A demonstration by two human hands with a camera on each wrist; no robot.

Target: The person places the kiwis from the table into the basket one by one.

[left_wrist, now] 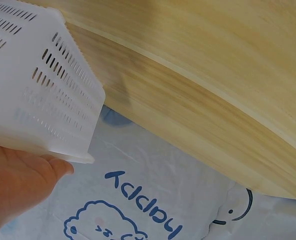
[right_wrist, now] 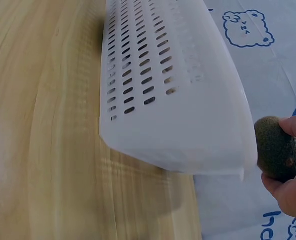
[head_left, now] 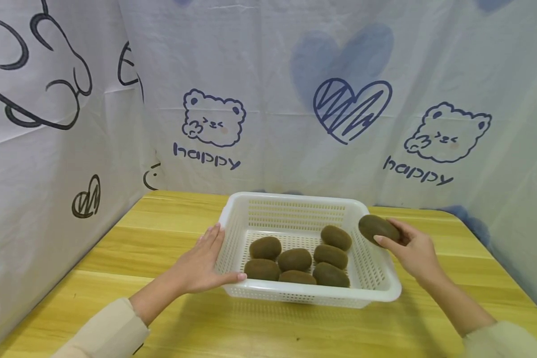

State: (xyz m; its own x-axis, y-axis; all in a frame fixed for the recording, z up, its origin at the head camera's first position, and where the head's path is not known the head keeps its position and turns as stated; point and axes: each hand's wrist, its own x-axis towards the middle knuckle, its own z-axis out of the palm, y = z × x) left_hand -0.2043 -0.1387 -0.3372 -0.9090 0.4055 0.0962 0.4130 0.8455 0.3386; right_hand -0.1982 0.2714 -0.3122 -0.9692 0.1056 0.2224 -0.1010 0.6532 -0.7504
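A white slotted plastic basket [head_left: 295,201] stands on the wooden table [head_left: 130,238] with several brown kiwis [head_left: 294,259] inside. My left hand [head_left: 206,263] rests flat against the basket's left wall, fingers straight and thumb at the front rim; in the left wrist view the palm [left_wrist: 17,180] touches the basket [left_wrist: 42,95]. My right hand [head_left: 411,248] holds one more kiwi [head_left: 376,227] just outside and above the basket's right rim. The right wrist view shows that kiwi [right_wrist: 277,148] in my fingers beside the basket [right_wrist: 173,90].
White cloth printed with bears, hearts and "happy" [head_left: 206,156] walls in the table at the back and left. Bare table [head_left: 273,328] lies in front of the basket and to its left.
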